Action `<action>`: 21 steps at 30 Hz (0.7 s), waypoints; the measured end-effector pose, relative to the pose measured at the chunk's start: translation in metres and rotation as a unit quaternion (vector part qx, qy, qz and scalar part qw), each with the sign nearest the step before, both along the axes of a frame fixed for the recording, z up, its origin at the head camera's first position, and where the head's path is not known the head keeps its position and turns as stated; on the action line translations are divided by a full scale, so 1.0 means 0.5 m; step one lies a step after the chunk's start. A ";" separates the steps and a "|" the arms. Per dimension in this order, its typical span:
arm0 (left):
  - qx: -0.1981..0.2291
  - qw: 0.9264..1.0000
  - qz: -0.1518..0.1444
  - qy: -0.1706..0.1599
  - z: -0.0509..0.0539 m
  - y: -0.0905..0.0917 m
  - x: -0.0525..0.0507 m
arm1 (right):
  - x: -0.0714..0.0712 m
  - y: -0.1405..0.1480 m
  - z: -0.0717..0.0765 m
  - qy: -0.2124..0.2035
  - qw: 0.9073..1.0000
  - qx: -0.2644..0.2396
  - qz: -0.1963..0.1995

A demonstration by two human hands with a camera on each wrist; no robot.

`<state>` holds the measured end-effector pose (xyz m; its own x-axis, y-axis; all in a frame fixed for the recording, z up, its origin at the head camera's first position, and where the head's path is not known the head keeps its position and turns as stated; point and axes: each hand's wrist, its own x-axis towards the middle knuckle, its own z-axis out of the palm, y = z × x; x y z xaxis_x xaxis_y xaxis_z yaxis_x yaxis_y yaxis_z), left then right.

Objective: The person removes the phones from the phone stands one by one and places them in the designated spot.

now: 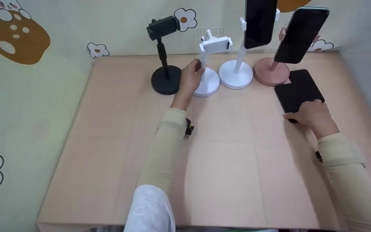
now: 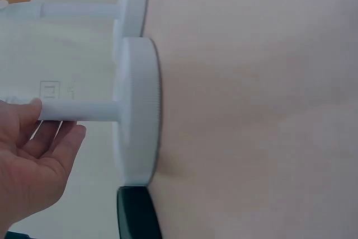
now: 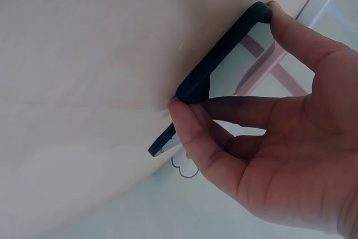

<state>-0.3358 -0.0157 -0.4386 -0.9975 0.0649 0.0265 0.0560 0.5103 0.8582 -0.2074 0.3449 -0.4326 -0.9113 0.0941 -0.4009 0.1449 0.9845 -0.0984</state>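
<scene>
My left hand [image 1: 191,77] grips the pole of the shorter white phone stand [image 1: 210,83], thumb on one side and fingers on the other. That stand's clamp at the top is bare, and its round base [image 2: 140,110] rests on the table. At the right, my right hand [image 1: 316,116] pinches a black smartphone [image 1: 288,96] by its long edges, thumb and fingertips apart across its width. Beside it, partly overlapping in view, lies a second black smartphone [image 1: 306,82]. In the right wrist view the held smartphone [image 3: 221,54] is seen end-on, close to the tabletop.
Left of my left hand stands a black phone stand [image 1: 166,80]. A taller white stand [image 1: 236,75] holds a phone [image 1: 260,24], and a pink stand [image 1: 271,72] holds another phone [image 1: 301,35]. Walls border the table [image 1: 224,180] at the back and sides.
</scene>
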 end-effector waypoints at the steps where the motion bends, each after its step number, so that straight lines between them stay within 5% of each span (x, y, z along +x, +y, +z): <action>1: -0.005 1.000 -0.001 -0.002 -0.005 -0.002 0.003 | 0.000 0.001 -0.001 0.000 1.000 0.002 0.003; 6: -0.005 1.000 -0.007 -0.017 -0.008 -0.007 0.015 | -0.003 0.009 0.002 0.007 1.000 0.005 0.017; 21: -0.085 0.996 0.017 -0.034 0.055 -0.005 0.046 | -0.003 -0.002 0.031 0.072 0.997 -0.028 0.004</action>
<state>-0.3129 -0.0184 -0.4109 -0.9984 0.0281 -0.0492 -0.0192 0.6490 0.7605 -0.2091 0.3437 -0.4170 -0.9602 0.0684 -0.2708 0.1181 0.9780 -0.1717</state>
